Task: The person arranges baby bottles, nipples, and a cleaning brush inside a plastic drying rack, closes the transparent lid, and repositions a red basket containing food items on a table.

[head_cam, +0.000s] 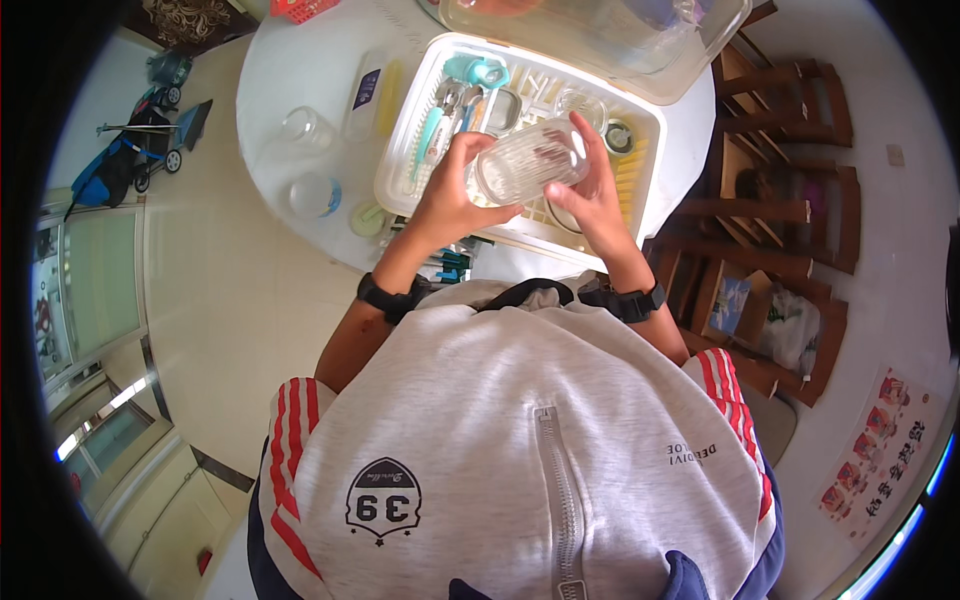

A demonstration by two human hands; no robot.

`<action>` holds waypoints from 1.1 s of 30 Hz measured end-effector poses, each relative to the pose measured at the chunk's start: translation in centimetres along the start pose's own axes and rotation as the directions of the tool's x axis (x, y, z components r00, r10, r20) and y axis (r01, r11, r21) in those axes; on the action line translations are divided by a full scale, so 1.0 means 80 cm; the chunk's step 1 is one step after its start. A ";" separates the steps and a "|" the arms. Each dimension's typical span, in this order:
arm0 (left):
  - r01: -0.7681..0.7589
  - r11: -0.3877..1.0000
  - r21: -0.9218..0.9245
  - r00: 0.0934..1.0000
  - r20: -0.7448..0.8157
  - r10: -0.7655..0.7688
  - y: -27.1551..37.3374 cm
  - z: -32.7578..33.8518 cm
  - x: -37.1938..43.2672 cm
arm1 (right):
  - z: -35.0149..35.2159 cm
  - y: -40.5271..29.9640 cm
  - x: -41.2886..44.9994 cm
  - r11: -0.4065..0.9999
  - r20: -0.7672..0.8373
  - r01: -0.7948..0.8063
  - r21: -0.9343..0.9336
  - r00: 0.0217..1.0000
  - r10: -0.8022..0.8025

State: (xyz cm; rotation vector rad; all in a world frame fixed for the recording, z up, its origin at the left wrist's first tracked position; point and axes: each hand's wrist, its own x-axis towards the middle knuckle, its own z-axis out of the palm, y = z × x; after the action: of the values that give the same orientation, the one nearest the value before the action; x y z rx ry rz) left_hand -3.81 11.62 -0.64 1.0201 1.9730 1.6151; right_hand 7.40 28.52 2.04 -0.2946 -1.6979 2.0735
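A clear ribbed glass [532, 160] lies tilted between my two hands, above a white plastic dish rack [386, 176]. My left hand [459, 187] cups its left end, and my right hand [598, 187] grips its right end. In the rack under and behind my hands are a turquoise plastic item [478, 71], a turquoise-handled utensil [429, 135], and a rectangular clear container [503, 110]. A round glass container [581, 109] and a small round jar or lid [619, 137] sit at the right. My hands hide part of the rack.
The rack's large translucent lid [637, 64] leans up at the back. On the white-covered round table [262, 90] stand a clear glass [306, 127], a clear container with a blue band [311, 195], a labelled bottle [365, 94] and a pale green round item [367, 217]. Wooden chairs [832, 217] line the right.
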 end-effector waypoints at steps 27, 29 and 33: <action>0.099 0.792 0.603 0.995 -0.066 -0.073 -0.038 0.031 -0.016 | -0.006 0.027 0.037 0.533 0.544 0.445 -0.720 0.838 0.035; 0.083 0.806 0.586 0.997 -0.041 -0.073 -0.036 0.030 -0.015 | -0.013 0.033 0.035 0.513 0.539 0.444 -0.735 0.842 0.043; 0.003 0.822 0.569 1.000 0.011 -0.012 -0.036 0.028 -0.011 | -0.014 0.024 0.036 0.519 0.510 0.419 -0.745 0.859 0.039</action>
State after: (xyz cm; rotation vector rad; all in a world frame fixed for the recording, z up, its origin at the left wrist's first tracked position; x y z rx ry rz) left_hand -2.51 12.27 -4.10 1.2145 2.5159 1.0046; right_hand 4.97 30.52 0.24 0.1649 -2.8174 1.0101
